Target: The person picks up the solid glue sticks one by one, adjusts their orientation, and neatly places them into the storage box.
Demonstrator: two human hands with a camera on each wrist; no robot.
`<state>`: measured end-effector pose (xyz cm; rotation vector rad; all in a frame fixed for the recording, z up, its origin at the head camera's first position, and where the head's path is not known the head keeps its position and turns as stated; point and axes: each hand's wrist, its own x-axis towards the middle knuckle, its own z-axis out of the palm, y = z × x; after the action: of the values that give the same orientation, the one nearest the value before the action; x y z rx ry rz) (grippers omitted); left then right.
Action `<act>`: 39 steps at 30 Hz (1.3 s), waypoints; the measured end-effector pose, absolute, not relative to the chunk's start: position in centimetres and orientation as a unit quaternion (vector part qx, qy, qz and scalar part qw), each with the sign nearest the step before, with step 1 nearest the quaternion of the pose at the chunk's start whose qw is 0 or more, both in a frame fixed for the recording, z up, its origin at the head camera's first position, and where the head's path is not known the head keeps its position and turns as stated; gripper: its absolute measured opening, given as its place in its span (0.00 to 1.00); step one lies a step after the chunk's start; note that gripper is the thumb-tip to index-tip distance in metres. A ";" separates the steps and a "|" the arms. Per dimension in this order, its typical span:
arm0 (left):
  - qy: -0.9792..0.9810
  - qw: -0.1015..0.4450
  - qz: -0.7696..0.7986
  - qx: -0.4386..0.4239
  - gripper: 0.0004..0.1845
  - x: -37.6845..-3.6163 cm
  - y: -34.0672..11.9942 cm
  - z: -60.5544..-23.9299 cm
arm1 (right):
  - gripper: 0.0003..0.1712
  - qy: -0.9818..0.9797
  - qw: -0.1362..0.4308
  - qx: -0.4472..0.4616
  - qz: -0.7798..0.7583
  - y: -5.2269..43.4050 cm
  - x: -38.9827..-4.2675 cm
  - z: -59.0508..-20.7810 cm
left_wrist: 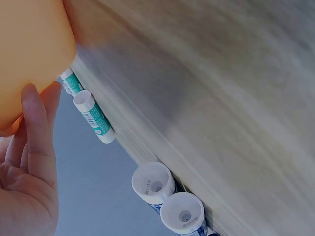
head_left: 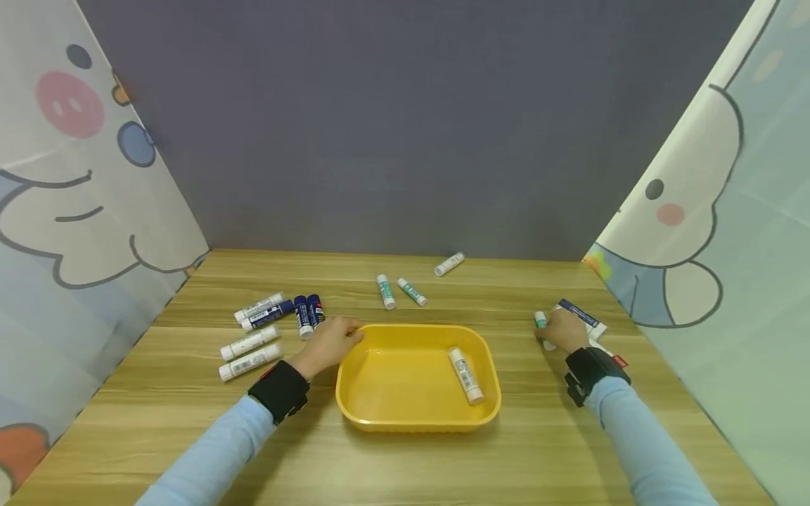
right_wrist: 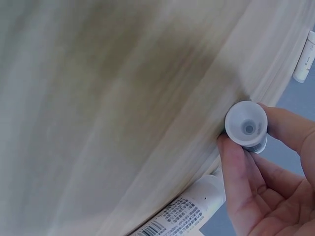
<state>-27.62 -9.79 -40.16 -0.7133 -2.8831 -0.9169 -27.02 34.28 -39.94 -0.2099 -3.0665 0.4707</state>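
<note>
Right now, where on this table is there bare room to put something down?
The near strip of the wooden table between the two sleeves, in front of the yellow tray, is bare. Crowded: the glue sticks beside the left hand, and those under the right hand. The tray holds one glue stick.

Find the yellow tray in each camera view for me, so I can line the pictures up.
Head: yellow tray, centre of the table, one glue stick inside.
Left wrist: orange blur, top-left corner, left hand touching it.
Right wrist: not in view.
Shared landmark: the wooden table.
</note>
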 end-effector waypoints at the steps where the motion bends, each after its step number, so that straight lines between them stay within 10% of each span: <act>1: -0.928 0.018 -0.295 -0.229 0.12 -27.6 -9.8 -40.2 | 0.17 -0.986 0.017 -0.066 0.152 34.2 -26.9 -39.9; 39: -0.929 0.017 -0.294 -0.224 0.12 -27.4 -9.7 -39.9 | 0.16 -0.981 0.028 -0.030 0.189 32.0 -23.3 -35.7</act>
<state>-27.42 -9.69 -39.93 -0.6976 -2.8875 -0.9147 -23.29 32.02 -35.65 -0.0912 -3.0283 0.5830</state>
